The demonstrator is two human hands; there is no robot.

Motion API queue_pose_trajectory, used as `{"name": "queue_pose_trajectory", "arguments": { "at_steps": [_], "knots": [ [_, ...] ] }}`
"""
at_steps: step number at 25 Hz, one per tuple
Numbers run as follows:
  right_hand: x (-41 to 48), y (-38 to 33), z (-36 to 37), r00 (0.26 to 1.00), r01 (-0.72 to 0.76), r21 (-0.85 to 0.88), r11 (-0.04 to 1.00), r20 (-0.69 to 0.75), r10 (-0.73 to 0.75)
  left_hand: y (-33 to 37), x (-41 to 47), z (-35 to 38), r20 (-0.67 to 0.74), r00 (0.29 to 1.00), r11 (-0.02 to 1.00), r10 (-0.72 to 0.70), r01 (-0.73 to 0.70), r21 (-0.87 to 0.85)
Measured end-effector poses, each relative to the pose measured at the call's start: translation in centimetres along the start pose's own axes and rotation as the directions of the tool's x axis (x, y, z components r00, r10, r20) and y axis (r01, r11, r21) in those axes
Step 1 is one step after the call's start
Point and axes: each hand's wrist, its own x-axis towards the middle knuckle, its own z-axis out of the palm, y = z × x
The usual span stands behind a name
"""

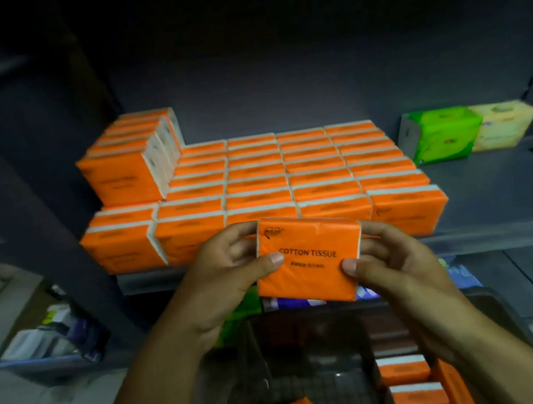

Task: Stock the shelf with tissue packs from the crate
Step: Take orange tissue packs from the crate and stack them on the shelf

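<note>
Both hands, left hand (230, 269) and right hand (387, 253), pinch the tissue pack (308, 261) at the shelf (471, 237) front edge; a careless push may topple stacked packs (288, 171).

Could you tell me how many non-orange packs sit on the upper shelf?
2: a green pack right of the orange packs, a yellow pack beside it; others may be hidden.
</note>
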Motion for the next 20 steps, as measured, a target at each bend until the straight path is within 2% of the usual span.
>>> {"name": "queue_pose_trajectory", "arguments": {
  "at_steps": [3, 6, 10, 13, 16, 20],
  "knots": [
    [3.6, -2.0, 5.3, 0.994, 0.107, 0.053, 0.993, -0.015, -0.106, 2.4, 0.2, -3.6, -0.206, 0.973, 0.992, 0.108, -0.119, -0.041],
    [7.1, -3.5, 10.3, 0.991, 0.131, 0.025, 0.991, 0.035, -0.131, 3.6, 0.7, -7.1, -0.394, 0.906, 0.983, 0.156, -0.180, -0.026],
    [11.2, -3.9, 15.4, 0.983, 0.179, -0.064, 0.982, 0.062, -0.175, 4.1, 1.7, -10.3, -0.562, 0.802, 0.976, 0.202, -0.212, 0.049],
    [13.6, -3.0, 18.7, 0.976, 0.217, -0.150, 0.965, 0.051, -0.211, 3.2, 2.8, -12.5, -0.684, 0.695, 0.975, 0.223, -0.168, 0.147],
    [15.2, -1.6, 21.9, 0.974, 0.225, -0.239, 0.945, 0.029, -0.224, 2.3, 3.7, -13.9, -0.751, 0.625, 0.975, 0.212, -0.082, 0.207],
    [17.6, -0.7, 24.7, 0.965, 0.248, -0.289, 0.925, -0.006, -0.261, 2.3, 5.1, -14.6, -0.766, 0.609, 0.978, 0.208, -0.134, 0.159]
  ]
}}
